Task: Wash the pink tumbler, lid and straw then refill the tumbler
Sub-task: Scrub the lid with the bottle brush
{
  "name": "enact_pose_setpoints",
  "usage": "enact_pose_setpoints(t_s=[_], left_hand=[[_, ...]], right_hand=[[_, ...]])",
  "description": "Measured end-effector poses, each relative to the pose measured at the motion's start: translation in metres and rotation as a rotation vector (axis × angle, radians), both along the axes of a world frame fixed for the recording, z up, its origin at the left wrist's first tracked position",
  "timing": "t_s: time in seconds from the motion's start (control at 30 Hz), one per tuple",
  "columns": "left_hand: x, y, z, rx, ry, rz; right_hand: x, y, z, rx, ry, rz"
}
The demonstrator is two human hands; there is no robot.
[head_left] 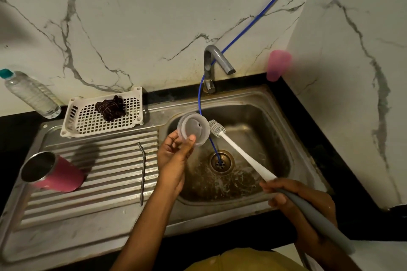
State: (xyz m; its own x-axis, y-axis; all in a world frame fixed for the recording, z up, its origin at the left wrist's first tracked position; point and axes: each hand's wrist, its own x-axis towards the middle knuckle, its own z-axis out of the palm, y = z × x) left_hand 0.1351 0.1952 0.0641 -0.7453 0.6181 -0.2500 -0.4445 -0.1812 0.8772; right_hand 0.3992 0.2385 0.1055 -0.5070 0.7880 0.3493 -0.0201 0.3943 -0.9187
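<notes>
Clear plastic round lid is pinched in my left hand over the steel sink, hollow face towards me. My right hand grasps the grey-handled white bottle brush, which runs diagonally up-left, bristles at the lid's right rim. The pink steel tumbler sits mouth-up on the ridged drainboard. The bent metal straw lies near-to-far.

The pink steel tumbler sits on the ribbed steel drainboard, the bent metal straw to its right, a white perforated basket behind both. Over the steel sink basin further right, the clear round lid is just left of the white bottle brush.
</notes>
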Motion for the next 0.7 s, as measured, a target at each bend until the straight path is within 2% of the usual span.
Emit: enact_pose_setpoints(t_s=[0.07,0.2,0.27,0.37,0.43,0.7], left_hand=[[-0.005,-0.006,-0.005,-0.129,0.302,0.038],[-0.027,-0.028,-0.019,-0.241,1.212,-0.091],[-0.027,-0.036,-0.019,-0.232,1.455,-0.121],[-0.017,-0.041,-0.017,-0.168,1.589,-0.172],[-0.008,-0.044,-0.020,-0.121,1.611,-0.201],[0.016,-0.052,-0.027,0.005,1.678,-0.211]], right_hand=[[0.000,0.002,0.000,-0.104,0.018,-0.055],[-0.009,0.008,-0.002,-0.346,0.041,-0.179],[-0.021,0.014,-0.004,-0.401,0.004,-0.138],[-0.042,0.023,-0.016,-0.524,0.030,-0.060],[-0.060,0.026,-0.025,-0.595,0.067,-0.054],[-0.104,0.020,-0.049,-0.639,0.080,-0.046]])
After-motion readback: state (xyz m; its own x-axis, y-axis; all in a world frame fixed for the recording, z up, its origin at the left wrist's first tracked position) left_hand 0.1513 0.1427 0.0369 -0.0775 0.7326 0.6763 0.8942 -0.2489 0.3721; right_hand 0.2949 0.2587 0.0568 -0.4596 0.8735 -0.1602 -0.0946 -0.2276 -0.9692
